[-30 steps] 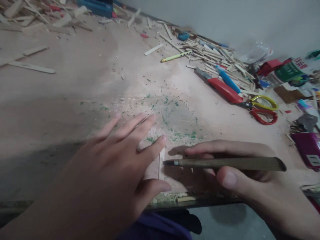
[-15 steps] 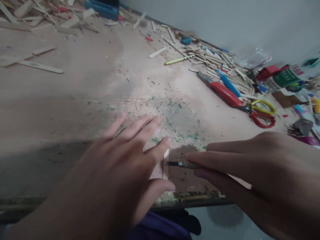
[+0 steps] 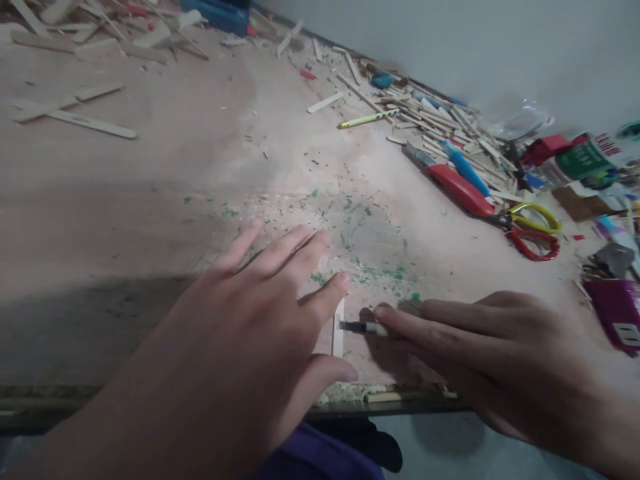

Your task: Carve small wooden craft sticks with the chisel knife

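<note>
Palm down on the worktable, my left hand (image 3: 260, 313) has its fingers spread. Its index finger and thumb rest near the two ends of a short piece of flat wooden craft stick (image 3: 339, 330), pressing it to the surface. To the right, my right hand (image 3: 480, 353) is closed around the pale handle of a small carving chisel (image 3: 369, 327). The tool lies nearly level, with its dark flat tip touching the middle of the stick. My right fingers hide most of the handle. A dark mark shows on the stick at the tip.
Green shavings (image 3: 370, 273) litter the wooden worktable (image 3: 165, 180). Scissors (image 3: 520, 223), a red-handled cutter (image 3: 457, 189), a blue pen (image 3: 465, 167) and a yellow pencil (image 3: 367, 119) lie right. Sticks (image 3: 440, 120) pile along the wall. A purple box (image 3: 613, 310) sits far right.
My right hand has shifted slightly lower, and the tool tip now sits over the stick's middle. The view has swung slightly left, bringing more of the purple box into sight. My left hand stays put.
</note>
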Motion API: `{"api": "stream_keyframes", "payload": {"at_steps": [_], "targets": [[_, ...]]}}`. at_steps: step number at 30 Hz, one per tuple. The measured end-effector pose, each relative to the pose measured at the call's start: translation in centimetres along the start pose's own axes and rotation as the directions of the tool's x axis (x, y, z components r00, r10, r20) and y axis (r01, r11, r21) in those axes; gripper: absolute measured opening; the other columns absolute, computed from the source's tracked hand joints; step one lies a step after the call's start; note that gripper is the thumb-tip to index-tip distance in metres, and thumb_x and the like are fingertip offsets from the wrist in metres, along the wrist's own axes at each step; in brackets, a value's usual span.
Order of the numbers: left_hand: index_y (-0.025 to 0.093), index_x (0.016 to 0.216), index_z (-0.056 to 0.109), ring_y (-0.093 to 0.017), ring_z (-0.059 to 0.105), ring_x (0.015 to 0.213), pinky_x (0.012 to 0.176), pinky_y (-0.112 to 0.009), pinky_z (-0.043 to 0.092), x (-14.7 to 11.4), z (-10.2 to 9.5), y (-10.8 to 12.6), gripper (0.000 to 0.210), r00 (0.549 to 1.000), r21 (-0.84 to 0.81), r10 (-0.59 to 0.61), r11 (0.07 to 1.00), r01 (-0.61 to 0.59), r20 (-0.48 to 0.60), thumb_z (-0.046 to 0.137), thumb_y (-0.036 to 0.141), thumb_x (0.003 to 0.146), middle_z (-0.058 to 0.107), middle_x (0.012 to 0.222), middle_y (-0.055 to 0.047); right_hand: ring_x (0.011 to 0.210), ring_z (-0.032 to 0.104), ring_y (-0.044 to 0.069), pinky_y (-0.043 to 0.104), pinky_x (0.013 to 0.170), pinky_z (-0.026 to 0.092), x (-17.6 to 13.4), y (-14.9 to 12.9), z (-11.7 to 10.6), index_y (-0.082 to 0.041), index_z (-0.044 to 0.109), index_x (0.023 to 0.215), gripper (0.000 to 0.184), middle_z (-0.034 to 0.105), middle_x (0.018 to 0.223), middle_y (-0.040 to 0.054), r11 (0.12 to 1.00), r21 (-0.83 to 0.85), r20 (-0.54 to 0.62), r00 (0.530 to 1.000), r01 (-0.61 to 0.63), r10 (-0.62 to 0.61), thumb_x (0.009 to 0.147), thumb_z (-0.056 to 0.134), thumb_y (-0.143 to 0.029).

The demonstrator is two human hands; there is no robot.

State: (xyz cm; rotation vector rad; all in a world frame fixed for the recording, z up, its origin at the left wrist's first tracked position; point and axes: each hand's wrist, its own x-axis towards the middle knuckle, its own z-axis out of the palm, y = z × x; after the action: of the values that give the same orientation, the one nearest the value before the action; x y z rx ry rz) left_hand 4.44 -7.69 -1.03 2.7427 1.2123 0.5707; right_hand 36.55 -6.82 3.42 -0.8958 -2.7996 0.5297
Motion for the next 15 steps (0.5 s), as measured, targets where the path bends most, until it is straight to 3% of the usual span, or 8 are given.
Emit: {"api": "stream_keyframes", "payload": {"at_steps": [5,11,15], "targets": [[0.023,0.165,0.091,-0.053,0.075,0.175,0.146,-0.087,0.062,-0.1,-0.2,0.0,0.059,1.000,-0.002,-0.004,1.000,0.004,0.004,0.079,0.062,0.122,0.080,0.182,-0.024,0.082,0.091,0.018,0.030,0.060,0.060,-0.1,-0.4,1.7,-0.026,0.067,0.174,0.043,0.093,0.116,0.0054,0.995,0.094,-0.100,0.995,-0.015,0.024,0.134,0.057,-0.012],[0.019,0.158,0.094,-0.057,0.080,0.167,0.139,-0.093,0.065,-0.2,-0.4,-0.6,0.054,1.000,-0.046,0.016,0.999,-0.017,-0.024,0.073,0.055,0.124,0.079,0.178,-0.030,0.063,0.079,0.016,0.035,0.053,0.048,0.9,-1.8,-1.1,-0.022,0.070,0.159,0.058,0.095,0.114,0.0073,0.999,0.020,0.026,0.999,-0.027,0.026,0.114,0.045,0.006],[0.021,0.163,0.091,-0.053,0.078,0.171,0.141,-0.092,0.064,-0.3,-0.5,-0.6,0.053,1.000,-0.063,0.006,0.998,-0.008,-0.028,0.068,0.053,0.128,0.085,0.172,-0.026,0.060,0.076,0.018,0.037,0.053,0.043,1.2,-2.1,-1.9,-0.027,0.077,0.159,0.050,0.090,0.101,0.0028,0.995,0.037,0.047,0.995,-0.090,0.088,0.120,0.054,-0.003]]}}
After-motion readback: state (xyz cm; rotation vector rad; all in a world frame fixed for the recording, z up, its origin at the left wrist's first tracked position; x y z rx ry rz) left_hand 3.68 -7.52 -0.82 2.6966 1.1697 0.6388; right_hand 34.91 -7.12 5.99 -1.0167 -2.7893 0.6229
